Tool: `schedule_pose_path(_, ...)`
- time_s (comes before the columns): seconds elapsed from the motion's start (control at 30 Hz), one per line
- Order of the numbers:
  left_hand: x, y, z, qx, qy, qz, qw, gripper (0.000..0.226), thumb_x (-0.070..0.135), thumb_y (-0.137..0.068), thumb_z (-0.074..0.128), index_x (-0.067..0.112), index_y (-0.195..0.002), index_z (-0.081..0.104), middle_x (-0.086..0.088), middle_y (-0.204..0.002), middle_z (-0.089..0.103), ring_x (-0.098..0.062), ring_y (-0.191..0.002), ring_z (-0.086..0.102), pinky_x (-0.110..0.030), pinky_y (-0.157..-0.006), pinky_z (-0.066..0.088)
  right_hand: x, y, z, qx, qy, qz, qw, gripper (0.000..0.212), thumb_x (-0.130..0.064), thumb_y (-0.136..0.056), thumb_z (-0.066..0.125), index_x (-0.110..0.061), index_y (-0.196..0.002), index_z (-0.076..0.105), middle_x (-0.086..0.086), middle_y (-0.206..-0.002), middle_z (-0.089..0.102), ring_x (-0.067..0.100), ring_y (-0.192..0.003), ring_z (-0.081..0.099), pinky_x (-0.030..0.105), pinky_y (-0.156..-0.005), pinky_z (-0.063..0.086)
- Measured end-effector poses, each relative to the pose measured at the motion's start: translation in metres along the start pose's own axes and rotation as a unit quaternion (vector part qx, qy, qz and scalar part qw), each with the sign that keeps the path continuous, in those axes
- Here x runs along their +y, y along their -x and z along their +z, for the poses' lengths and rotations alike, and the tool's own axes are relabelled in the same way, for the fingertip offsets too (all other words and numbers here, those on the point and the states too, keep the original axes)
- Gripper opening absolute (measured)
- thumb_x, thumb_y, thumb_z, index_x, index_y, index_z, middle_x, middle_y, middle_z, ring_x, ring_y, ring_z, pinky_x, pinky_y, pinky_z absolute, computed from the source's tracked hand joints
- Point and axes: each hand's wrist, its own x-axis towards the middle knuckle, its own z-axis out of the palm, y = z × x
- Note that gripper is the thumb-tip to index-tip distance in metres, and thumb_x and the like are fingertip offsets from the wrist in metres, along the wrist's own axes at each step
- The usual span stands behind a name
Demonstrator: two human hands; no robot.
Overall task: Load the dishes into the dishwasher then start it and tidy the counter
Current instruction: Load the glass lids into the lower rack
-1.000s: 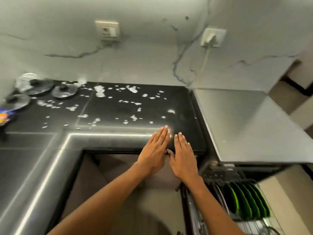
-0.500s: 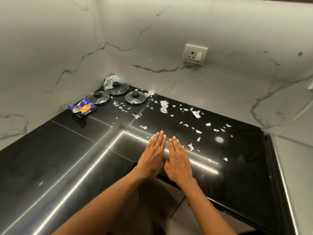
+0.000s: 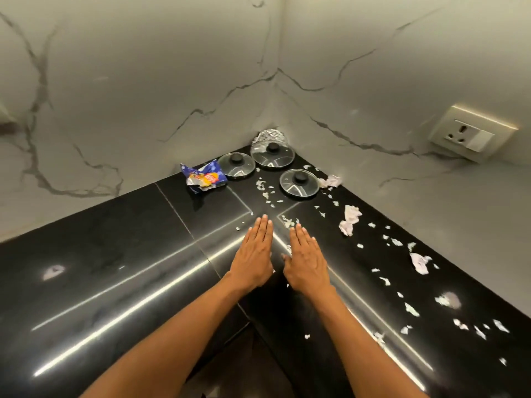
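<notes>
My left hand [image 3: 254, 254] and my right hand [image 3: 306, 261] lie flat, fingers straight, side by side over the inner corner of the black L-shaped counter [image 3: 115, 254]. Neither hand holds anything. Several torn white paper scraps [image 3: 349, 219] are scattered along the counter's right arm, a few just beyond my fingertips. In the far corner stand three glass pot lids with black knobs [image 3: 298, 182], [image 3: 236, 165], [image 3: 272, 154], with a ball of crumpled foil [image 3: 268, 136] behind them. A blue crumpled crisp packet [image 3: 203, 177] lies left of the lids. The dishwasher is out of view.
Grey marbled walls close the corner on both sides. A wall socket [image 3: 471, 135] sits on the right wall above the counter. The counter's inner edge drops off below my forearms.
My view has swung left from the open dishwasher to the counter corner. Both hands have stayed flat and moved together toward the lids, now a little further apart.
</notes>
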Motion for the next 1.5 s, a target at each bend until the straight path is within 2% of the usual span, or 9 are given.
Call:
schedule_pose_path(0.13,-0.025,-0.018,-0.006,0.014,0.018,-0.047,0.999,0.082,0.015,-0.095,0.044,0.010,-0.158,-0.007,-0.006,-0.164,-0.018,-0.016,-0.151,-0.019,-0.036,-0.125,-0.003,-0.008,-0.044,0.012,-0.019,0.005,-0.038,0.999,0.074,-0.033,-0.103,0.044,-0.009,-0.161,0.005,0.008,-0.169,0.000,0.018,-0.156,-0.004,0.034,-0.126,-0.004)
schedule_pose_path(0.27,-0.060,-0.043,-0.006,0.019,0.019,-0.079,0.996,0.086,0.010,-0.092,0.048,0.011,-0.158,-0.007,-0.005,-0.165,-0.017,-0.016,-0.151,-0.018,-0.037,-0.125,-0.002,-0.021,-0.088,0.023,-0.046,0.009,-0.064,0.997,0.073,-0.034,-0.104,0.044,-0.009,-0.161,0.006,0.008,-0.169,0.001,0.018,-0.156,-0.003,0.035,-0.126,-0.002)
schedule_pose_path(0.37,-0.085,-0.067,-0.007,0.014,0.012,-0.095,0.995,0.084,0.011,-0.094,0.046,0.011,-0.158,-0.008,-0.006,-0.165,-0.017,-0.017,-0.151,-0.018,-0.038,-0.125,0.001,-0.030,-0.125,0.028,-0.060,0.011,-0.072,0.996,0.074,-0.033,-0.103,0.045,-0.009,-0.161,0.006,0.008,-0.169,0.000,0.019,-0.156,-0.002,0.037,-0.127,0.001)
schedule_pose_path(0.67,-0.146,-0.148,-0.015,-0.016,0.001,-0.120,0.993,0.088,0.015,-0.094,0.052,0.010,-0.158,-0.008,-0.007,-0.165,-0.015,-0.018,-0.152,-0.016,-0.034,-0.125,-0.003,-0.050,-0.241,0.037,-0.082,0.007,-0.083,0.993,0.074,-0.031,-0.102,0.048,-0.008,-0.161,0.008,0.011,-0.169,0.002,0.022,-0.156,0.001,0.037,-0.127,0.003)
schedule_pose_path(0.87,-0.165,-0.203,-0.017,-0.029,-0.008,-0.083,0.996,0.084,0.017,-0.094,0.051,0.008,-0.159,-0.001,-0.009,-0.166,-0.007,-0.020,-0.154,-0.007,-0.030,-0.122,-0.004,-0.039,-0.310,0.038,-0.068,0.015,-0.046,0.997,0.078,-0.030,-0.098,0.053,-0.007,-0.160,0.012,0.013,-0.168,0.008,0.024,-0.156,0.008,0.039,-0.127,0.008)
schedule_pose_path(1.0,-0.171,-0.246,-0.017,-0.037,-0.010,-0.058,0.998,0.085,0.018,-0.093,0.053,0.007,-0.158,-0.001,-0.010,-0.166,-0.006,-0.021,-0.154,-0.006,-0.031,-0.124,-0.003,-0.016,-0.353,0.033,-0.058,0.022,-0.023,0.998,0.076,-0.027,-0.096,0.054,-0.004,-0.159,0.018,0.016,-0.167,0.014,0.027,-0.155,0.013,0.040,-0.126,0.013)
schedule_pose_path(1.17,-0.179,-0.288,-0.014,-0.041,-0.008,-0.065,0.997,0.087,0.020,-0.093,0.054,0.009,-0.159,-0.002,-0.009,-0.167,-0.006,-0.021,-0.153,-0.006,-0.037,-0.125,0.002,0.004,-0.397,0.029,-0.069,0.034,0.003,0.997,0.080,-0.028,-0.095,0.058,-0.005,-0.159,0.017,0.017,-0.167,0.011,0.029,-0.155,0.012,0.040,-0.126,0.013)
schedule_pose_path(1.3,-0.195,-0.297,-0.008,-0.028,-0.010,-0.065,0.997,0.086,0.017,-0.093,0.056,0.010,-0.159,0.001,-0.007,-0.167,-0.007,-0.019,-0.153,-0.007,-0.037,-0.126,0.003,0.010,-0.429,0.028,-0.070,0.034,0.013,0.997,0.078,-0.024,-0.096,0.055,-0.005,-0.160,0.014,0.019,-0.167,0.007,0.031,-0.155,0.009,0.040,-0.127,0.011)
schedule_pose_path(1.5,-0.206,-0.293,0.005,0.006,-0.029,-0.044,0.999,0.085,0.016,-0.092,0.055,0.009,-0.159,0.003,-0.006,-0.166,-0.008,-0.016,-0.153,-0.011,-0.031,-0.123,-0.002,0.011,-0.467,0.029,-0.059,0.018,0.026,0.998,0.083,-0.019,-0.093,0.061,-0.012,-0.161,0.013,0.016,-0.168,0.004,0.034,-0.155,0.006,0.044,-0.124,0.012)
